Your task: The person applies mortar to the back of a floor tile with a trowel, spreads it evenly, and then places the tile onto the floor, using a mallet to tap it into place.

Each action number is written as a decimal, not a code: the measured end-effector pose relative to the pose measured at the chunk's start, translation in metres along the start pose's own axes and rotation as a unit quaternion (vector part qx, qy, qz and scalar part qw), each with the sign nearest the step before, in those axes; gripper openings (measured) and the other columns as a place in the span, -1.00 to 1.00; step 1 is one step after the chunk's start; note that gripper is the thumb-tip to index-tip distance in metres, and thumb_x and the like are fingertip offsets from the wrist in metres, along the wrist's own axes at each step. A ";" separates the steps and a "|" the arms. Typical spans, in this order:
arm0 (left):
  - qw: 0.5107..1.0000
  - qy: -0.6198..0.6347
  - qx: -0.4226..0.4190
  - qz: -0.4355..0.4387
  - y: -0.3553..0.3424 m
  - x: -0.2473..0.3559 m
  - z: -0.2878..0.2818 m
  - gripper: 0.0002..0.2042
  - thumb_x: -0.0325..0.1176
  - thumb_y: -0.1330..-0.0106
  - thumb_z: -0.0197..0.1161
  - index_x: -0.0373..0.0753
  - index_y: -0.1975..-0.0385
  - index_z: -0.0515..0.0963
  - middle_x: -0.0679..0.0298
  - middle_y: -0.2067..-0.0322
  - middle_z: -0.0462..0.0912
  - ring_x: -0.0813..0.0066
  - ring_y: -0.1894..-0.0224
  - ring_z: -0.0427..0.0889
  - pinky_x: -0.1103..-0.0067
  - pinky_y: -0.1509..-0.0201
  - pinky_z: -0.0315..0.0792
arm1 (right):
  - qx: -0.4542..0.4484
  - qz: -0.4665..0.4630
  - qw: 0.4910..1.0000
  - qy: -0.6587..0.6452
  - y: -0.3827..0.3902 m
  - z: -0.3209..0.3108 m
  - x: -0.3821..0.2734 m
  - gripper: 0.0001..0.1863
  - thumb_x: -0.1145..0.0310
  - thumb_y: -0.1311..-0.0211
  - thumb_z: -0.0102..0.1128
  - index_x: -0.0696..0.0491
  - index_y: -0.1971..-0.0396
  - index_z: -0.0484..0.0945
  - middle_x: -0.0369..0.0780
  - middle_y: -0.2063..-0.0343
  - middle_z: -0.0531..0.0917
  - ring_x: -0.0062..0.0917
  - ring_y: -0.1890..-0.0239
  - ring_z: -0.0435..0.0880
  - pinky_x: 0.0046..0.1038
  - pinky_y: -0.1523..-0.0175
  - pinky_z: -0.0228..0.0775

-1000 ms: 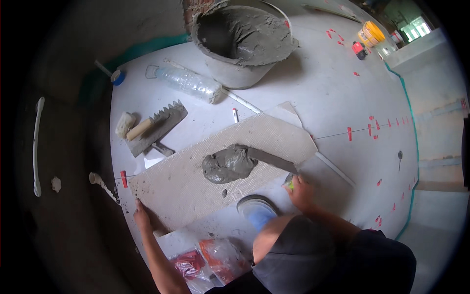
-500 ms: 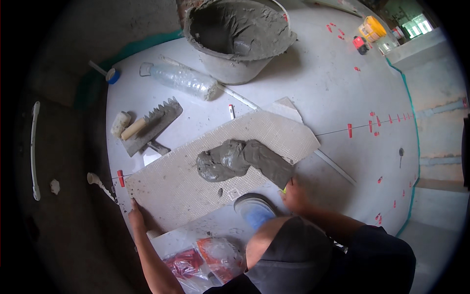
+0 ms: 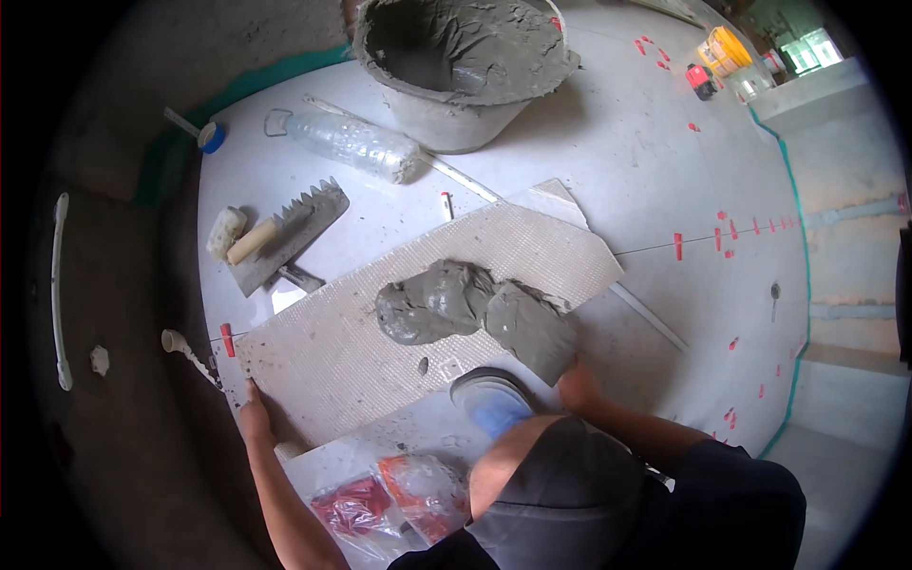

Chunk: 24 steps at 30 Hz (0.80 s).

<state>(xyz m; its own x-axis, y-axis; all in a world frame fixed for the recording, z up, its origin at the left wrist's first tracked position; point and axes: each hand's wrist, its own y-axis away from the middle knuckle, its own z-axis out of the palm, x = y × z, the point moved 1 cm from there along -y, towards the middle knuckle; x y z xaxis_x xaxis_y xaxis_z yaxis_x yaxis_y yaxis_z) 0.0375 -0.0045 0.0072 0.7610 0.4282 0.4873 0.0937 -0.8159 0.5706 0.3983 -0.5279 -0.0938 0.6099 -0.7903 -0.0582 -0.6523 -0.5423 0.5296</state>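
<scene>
grey mortar (image 3: 480,309) is heaped mid-tile (image 3: 418,323) on the floor. the left hand (image 3: 255,418) lies flat on the tile's corner; the right hand (image 3: 577,388) is closed on a trowel handle, mostly hidden. mortar could be pushed over the edge if spread hard.

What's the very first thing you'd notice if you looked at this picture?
Probably the big blob of wet grey mortar in the middle of the pale tile lying on the floor. The right hand is at the blob's near end, while the left hand rests on the tile's near left corner. Behind the tile stands a bucket full of the same mortar.
</scene>
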 end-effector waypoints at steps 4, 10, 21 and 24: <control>0.999 -0.018 0.012 -0.043 -0.018 -0.024 -0.027 -0.13 0.30 -0.37 -0.10 -0.61 -0.16 0.34 -0.14 -0.17 0.45 0.08 -0.20 0.44 0.34 -0.27 0.27 | 0.061 0.013 0.966 -0.251 0.030 -0.056 -0.019 -0.52 0.44 -0.15 0.07 0.23 -0.11 0.42 0.14 0.01 0.52 0.08 -0.08 0.45 -0.08 -0.20 0.30; 1.000 -0.011 0.006 -0.022 0.004 0.004 -0.007 -0.11 0.33 -0.34 -0.08 -0.61 -0.17 0.34 -0.14 -0.17 0.45 0.07 -0.21 0.43 0.32 -0.27 0.27 | 0.059 -0.072 0.992 -0.089 0.075 -0.014 0.080 -0.53 0.40 -0.13 0.15 0.15 -0.09 0.42 0.13 -0.07 0.45 -0.03 -0.17 0.39 -0.15 -0.21 0.27; 0.998 0.025 -0.008 -0.058 -0.015 -0.020 -0.018 -0.06 0.37 -0.31 -0.05 -0.62 -0.20 0.29 -0.12 -0.20 0.42 0.11 -0.23 0.41 0.35 -0.29 0.25 | -0.118 0.057 0.743 -0.656 0.005 -0.183 -0.061 -0.50 -0.01 -0.40 -0.06 0.07 0.61 0.44 -0.21 0.72 0.51 -0.46 0.67 0.51 -0.42 0.48 0.35; 0.999 -0.002 -0.019 -0.037 -0.012 -0.014 -0.012 -0.06 0.37 -0.31 -0.07 -0.61 -0.20 0.29 -0.13 -0.19 0.42 0.11 -0.23 0.40 0.36 -0.29 0.25 | -0.164 0.089 0.677 -0.712 0.008 -0.150 -0.046 -0.47 -0.04 -0.42 -0.10 0.05 0.62 0.46 -0.24 0.75 0.50 -0.49 0.72 0.49 -0.45 0.54 0.32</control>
<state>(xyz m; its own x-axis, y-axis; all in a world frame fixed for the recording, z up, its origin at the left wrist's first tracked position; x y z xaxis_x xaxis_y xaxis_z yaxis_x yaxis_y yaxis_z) 0.0184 0.0041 0.0016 0.7552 0.4852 0.4408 0.1250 -0.7667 0.6297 0.4330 -0.4531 0.0403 -0.6690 -0.4360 -0.6019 -0.3801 -0.4952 0.7812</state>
